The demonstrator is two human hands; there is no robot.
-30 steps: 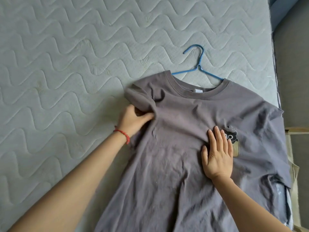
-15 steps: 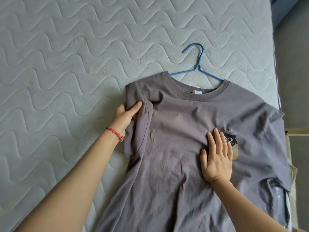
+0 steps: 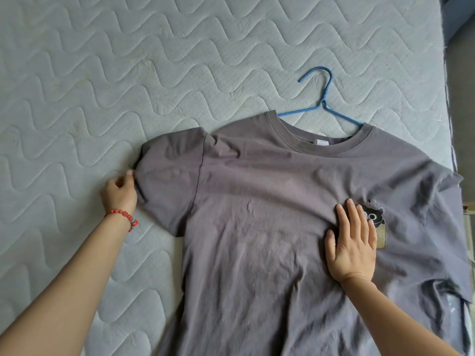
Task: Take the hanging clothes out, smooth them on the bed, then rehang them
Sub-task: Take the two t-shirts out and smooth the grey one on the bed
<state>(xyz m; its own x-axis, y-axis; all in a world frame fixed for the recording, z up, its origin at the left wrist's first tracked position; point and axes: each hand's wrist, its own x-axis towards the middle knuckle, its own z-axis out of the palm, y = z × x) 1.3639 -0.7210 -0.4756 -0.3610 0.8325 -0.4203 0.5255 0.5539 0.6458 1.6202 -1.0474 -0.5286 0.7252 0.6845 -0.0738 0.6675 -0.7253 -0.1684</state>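
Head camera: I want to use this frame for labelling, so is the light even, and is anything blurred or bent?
Head view: soft, even light, no glare; faint shadow under the left hand at the t-shirt sleeve. Both hands and the blue hanger look sharp. Wide-angle bending shows at the mattress edges.

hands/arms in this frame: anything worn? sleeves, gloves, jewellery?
Both forearms are bare, with no sleeve reaching into view, and there are no gloves. The left hand has a red bead bracelet at the wrist, with one small blue-green bead among the red ones. The right hand shows no ring, watch or band.
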